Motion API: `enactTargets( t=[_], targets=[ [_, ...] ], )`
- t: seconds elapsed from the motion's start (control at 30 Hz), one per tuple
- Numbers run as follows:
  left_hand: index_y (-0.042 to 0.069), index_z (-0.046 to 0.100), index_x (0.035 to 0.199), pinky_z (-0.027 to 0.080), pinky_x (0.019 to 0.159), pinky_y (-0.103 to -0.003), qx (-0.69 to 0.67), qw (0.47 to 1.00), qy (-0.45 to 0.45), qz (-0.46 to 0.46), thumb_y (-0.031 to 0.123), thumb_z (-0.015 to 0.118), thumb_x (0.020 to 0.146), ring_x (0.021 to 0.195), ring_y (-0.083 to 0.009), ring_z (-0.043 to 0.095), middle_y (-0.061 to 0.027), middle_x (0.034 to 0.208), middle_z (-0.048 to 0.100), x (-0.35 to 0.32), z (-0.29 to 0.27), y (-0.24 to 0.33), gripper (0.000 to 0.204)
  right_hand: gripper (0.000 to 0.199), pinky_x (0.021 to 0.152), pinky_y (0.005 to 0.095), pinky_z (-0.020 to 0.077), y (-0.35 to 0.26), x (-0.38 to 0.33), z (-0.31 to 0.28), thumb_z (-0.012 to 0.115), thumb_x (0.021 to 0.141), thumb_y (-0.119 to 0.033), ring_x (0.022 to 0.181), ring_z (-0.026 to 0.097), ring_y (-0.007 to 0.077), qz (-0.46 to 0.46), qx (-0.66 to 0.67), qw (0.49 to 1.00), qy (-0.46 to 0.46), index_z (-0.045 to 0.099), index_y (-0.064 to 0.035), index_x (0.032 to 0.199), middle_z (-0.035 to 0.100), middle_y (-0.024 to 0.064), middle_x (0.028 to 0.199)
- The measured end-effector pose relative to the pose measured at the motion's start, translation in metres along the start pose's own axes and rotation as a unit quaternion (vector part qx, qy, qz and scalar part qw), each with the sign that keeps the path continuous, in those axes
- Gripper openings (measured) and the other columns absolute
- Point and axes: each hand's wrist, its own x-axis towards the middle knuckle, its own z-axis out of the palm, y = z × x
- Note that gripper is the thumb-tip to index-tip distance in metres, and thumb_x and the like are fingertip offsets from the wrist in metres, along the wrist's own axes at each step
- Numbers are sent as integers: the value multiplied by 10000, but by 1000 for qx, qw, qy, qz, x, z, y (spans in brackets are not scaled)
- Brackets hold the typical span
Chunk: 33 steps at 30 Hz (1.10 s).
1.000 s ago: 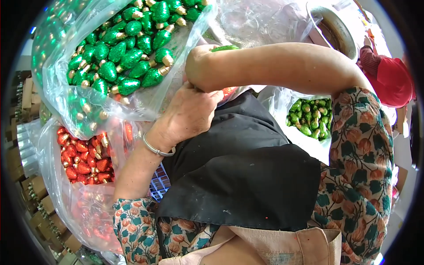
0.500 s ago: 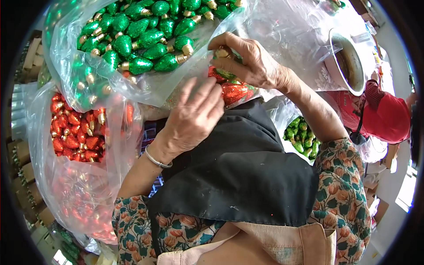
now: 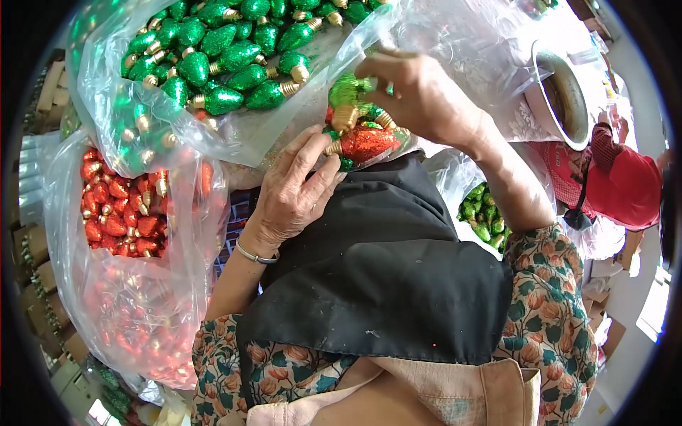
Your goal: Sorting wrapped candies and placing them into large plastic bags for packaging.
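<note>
Clear bags of green bulbs point(image 3: 213, 57) and red bulbs point(image 3: 121, 213) beside both hands point(image 3: 355, 142).

We see the green bulb ornaments point(image 3: 213, 57) and red bulb ornaments point(image 3: 121, 213) coated in rough, sparkling glitter, each with a shiny gold metallic cap. We note that the bags point(image 3: 142, 312) are thin, clear, glossy crinkled plastic. The apron point(image 3: 383, 284) is matt black cloth; the bracelet point(image 3: 254, 257) looks like polished metal.
</note>
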Motion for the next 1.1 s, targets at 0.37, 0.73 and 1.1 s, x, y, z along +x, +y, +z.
enactTargets(
  t=[0.37, 0.73, 1.1],
  targets=[
    [22, 633, 973, 485, 874, -411, 5, 1000, -16, 1, 55, 734, 702, 1074, -343, 537, -140, 1159, 538, 7, -2, 0, 290, 384, 658, 421, 480, 3, 10, 48, 647, 810, -259, 713, 591, 363, -39, -159, 977, -135, 493, 65, 946, 562, 216, 870],
    [42, 641, 979, 475, 887, -414, -23, 999, -32, -4, 39, 739, 683, 1070, -344, 532, -135, 1152, 540, 6, 1, -7, 311, 515, 668, 409, 473, 24, 13, 44, 686, 774, -389, 735, 606, 344, -68, -69, 977, -191, 501, 80, 881, 573, 214, 733],
    [25, 642, 976, 474, 854, -374, 7, 999, 40, -32, 26, 668, 773, 1041, -306, 550, -136, 1116, 577, 43, -44, -6, 205, 415, 654, 402, 491, 10, 12, 7, 676, 764, -315, 742, 629, 328, -12, -94, 968, -230, 527, 61, 853, 584, 208, 713]
  ],
)
